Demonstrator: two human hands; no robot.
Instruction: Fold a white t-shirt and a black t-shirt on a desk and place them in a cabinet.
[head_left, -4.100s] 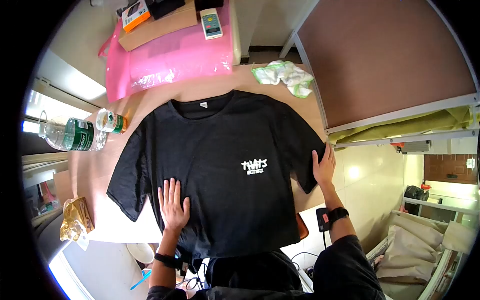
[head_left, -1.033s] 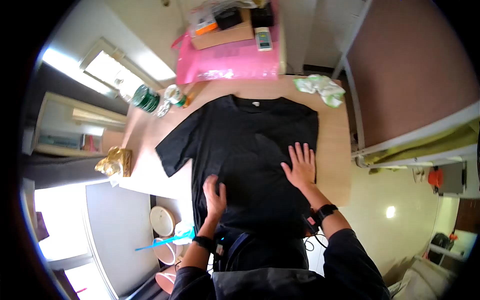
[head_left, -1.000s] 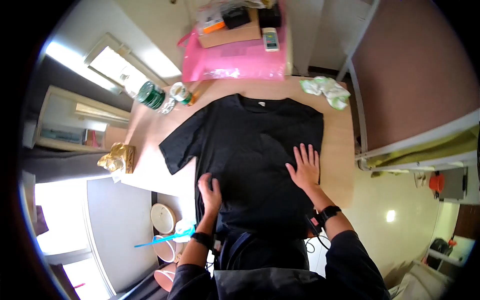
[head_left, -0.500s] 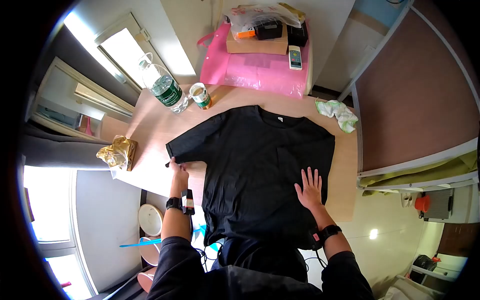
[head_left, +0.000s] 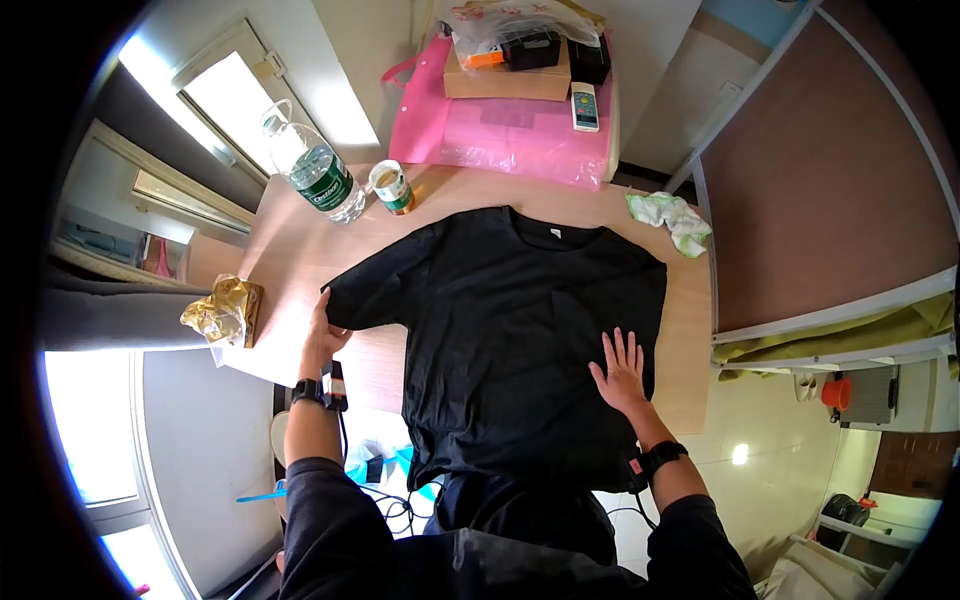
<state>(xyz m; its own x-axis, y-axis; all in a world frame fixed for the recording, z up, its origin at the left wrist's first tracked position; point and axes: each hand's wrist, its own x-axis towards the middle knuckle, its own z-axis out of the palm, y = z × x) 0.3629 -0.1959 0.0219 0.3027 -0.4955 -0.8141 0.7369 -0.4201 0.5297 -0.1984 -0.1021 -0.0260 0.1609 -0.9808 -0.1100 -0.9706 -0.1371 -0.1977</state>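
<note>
1. The black T-shirt (head_left: 520,330) lies flat on the bench (head_left: 688,330).
2. Our right hand (head_left: 622,368) presses it, fingers spread; our left hand (head_left: 325,332) pinches the sleeve (head_left: 375,290) at its cuff.
3. We judge it light, soft and limp, so hems and seams give the best hold.

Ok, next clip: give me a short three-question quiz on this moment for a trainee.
1. True or false: the right hand lies flat on the black T-shirt.
2. Where on the shirt is the left hand? A collar, B sleeve end, C bottom hem.
3. Fill in: beside the water bottle stands a green-labelled ____.
Key: 1 true; 2 B; 3 can.
</note>
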